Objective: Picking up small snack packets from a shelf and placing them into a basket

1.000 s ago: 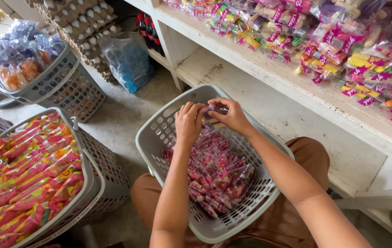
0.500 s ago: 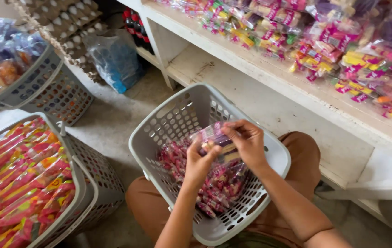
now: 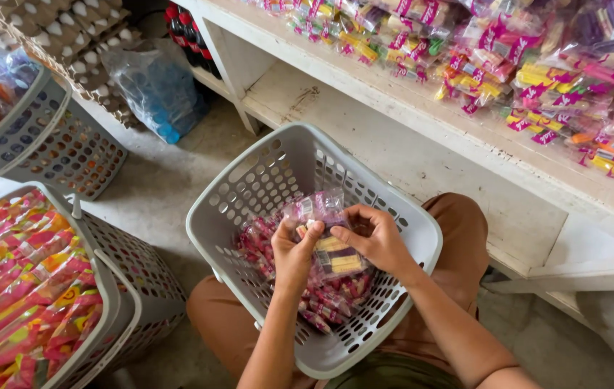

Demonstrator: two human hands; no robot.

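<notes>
A grey perforated plastic basket rests on my lap, partly filled with small pink-wrapped snack packets. Above its middle, both hands hold one clear packet with pink print and yellow bars inside. My left hand grips its left side with the thumb on top. My right hand pinches its right edge.
A white wooden shelf carries several pink and yellow snack packs on the right. Grey baskets of red-orange packets stand left. Further back are another basket, egg trays, dark bottles and a blue bag.
Both hands have come down from the basket's far rim to its middle, lifting one packet out of the pile. The view has moved closer.
</notes>
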